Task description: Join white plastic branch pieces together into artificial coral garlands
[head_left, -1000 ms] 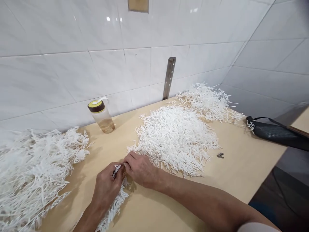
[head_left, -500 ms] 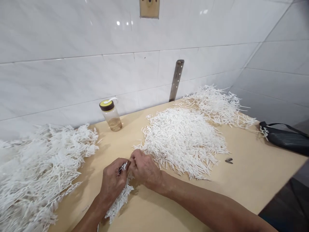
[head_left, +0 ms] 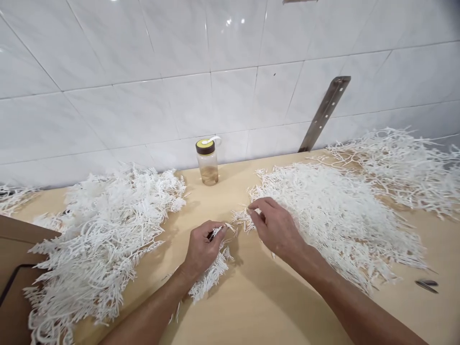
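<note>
My left hand (head_left: 204, 247) is closed around thin white branched strands (head_left: 217, 232), whose tips stick out past thumb and forefinger. Below it on the table lies a small heap of similar white strands (head_left: 210, 280), partly covered by my wrist. To the right, my right hand (head_left: 275, 225) is over the left edge of a wide pile of short white pieces (head_left: 345, 220). Its thumb and forefinger come together at the tips, and what sits between them is too small to make out. A few loose white pieces (head_left: 241, 218) lie just beside those fingertips.
A large pile of branched white strands (head_left: 118, 235) covers the left, near a brown box (head_left: 21, 268). A lidded bottle (head_left: 207, 163) stands at the back. Longer white strands (head_left: 406, 167) lie at the far right. A metal strip (head_left: 325, 112) leans on the wall; small dark pieces (head_left: 427, 286) lie right.
My right hand has moved away from my left, rightward to the edge of the wide pile. My left hand keeps its strands. The view has turned left, bringing in the box.
</note>
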Demonstrator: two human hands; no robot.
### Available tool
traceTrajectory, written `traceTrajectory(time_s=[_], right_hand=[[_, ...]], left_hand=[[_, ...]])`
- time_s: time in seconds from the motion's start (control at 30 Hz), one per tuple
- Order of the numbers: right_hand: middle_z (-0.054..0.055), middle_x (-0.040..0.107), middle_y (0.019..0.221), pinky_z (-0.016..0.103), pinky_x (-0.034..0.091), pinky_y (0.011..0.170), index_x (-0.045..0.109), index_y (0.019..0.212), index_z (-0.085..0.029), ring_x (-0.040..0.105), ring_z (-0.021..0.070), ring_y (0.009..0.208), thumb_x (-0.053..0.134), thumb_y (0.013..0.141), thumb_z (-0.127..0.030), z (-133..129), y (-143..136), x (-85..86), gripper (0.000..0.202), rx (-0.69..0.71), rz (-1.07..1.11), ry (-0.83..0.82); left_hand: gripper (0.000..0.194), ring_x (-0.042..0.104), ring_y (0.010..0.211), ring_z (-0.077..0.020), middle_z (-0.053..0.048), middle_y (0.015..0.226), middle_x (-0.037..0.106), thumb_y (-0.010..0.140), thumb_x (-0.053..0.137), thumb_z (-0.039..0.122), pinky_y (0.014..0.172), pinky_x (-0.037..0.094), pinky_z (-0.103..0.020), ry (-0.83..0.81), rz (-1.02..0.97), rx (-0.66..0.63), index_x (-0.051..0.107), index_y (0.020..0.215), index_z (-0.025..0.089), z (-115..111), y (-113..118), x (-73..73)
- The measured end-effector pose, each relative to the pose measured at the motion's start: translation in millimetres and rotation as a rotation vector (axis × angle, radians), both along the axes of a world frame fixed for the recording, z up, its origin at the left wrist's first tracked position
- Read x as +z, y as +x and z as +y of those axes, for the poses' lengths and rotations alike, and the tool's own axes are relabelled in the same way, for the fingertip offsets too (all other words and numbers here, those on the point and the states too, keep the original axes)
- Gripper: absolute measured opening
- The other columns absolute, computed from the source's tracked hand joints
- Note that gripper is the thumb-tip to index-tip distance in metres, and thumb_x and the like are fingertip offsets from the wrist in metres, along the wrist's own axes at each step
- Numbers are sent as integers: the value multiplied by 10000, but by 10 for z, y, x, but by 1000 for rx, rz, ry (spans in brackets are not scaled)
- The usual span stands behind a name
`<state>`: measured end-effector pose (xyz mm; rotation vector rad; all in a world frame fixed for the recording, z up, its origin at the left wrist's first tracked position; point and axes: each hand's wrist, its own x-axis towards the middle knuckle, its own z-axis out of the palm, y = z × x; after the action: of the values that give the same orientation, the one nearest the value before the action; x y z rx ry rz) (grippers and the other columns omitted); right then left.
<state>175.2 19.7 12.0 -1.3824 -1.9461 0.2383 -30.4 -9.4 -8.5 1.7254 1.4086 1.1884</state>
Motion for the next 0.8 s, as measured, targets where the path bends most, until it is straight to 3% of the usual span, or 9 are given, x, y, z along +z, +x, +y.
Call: traceTrajectory(time_s=[0.17,0.33,0.6,0.8], right_hand=[[32,696,870,292,462,638,664,935,-196,618,145,639,563,942,-307,-122,-271,-81,150,196,91,-200],[4,686,774,272,436,664,644,840,-196,620,150,704,546,952,-226,-127,-322,-119,152,224,105,-239],[50,624,838,266,344,581,561,863,-168,565,150,668,441,1010,-185,-113,-248,-47,190,230,-307,-133],[64,623,840,284,338,584,552,870,-174,556,168,678,454,993,-158,-105,-135,113,158,238,-417,-124]], left_hand=[[232,612,676,-144,-51,786,718,910,578,330,637,461,-252,55,103,-69,751,929,177,-22,1,-7],[215,601,657,-130,-31,778,710,915,580,313,624,444,-241,60,140,-68,752,944,188,-25,-12,-16],[159,595,645,-125,-18,738,690,893,597,239,604,423,-231,125,185,-116,748,880,190,-19,-27,-15],[165,577,622,-138,-24,708,682,858,646,300,581,406,-245,57,53,-69,765,843,187,-15,-32,-12]])
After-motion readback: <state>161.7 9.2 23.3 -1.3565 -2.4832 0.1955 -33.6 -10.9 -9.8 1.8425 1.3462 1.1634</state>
